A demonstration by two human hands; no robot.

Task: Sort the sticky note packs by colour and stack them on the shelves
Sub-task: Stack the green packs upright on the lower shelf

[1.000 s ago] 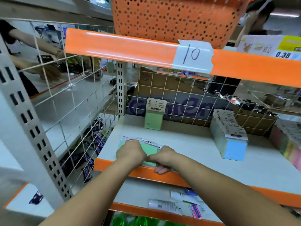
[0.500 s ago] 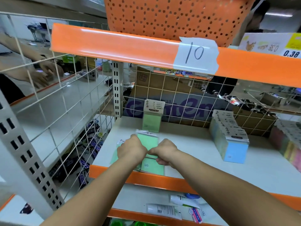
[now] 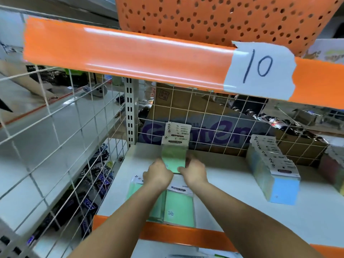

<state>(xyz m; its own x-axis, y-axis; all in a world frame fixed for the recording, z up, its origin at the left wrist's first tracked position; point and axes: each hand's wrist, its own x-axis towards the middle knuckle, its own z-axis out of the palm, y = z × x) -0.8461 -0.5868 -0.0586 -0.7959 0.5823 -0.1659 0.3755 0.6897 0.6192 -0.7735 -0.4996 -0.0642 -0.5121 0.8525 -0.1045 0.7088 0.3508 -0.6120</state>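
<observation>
With left hand (image 3: 158, 173) and right hand (image 3: 194, 172) gripping the green pack (image 3: 174, 159) by its edges, we slide it upright and flush against the standing green pack (image 3: 176, 132) at the shelf (image 3: 232, 205) back.

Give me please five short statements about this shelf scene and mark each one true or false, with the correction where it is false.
1. Both hands hold one green pack upright at the back of the shelf. True: left hand, right hand.
2. The paper label on the orange shelf edge reads 12. False: it reads 10.
3. More green packs lie flat near the front edge. True.
4. The row of blue packs stands left of the hands. False: it stands to their right.
5. A blue basket sits on the shelf above. False: the basket is orange.
</observation>
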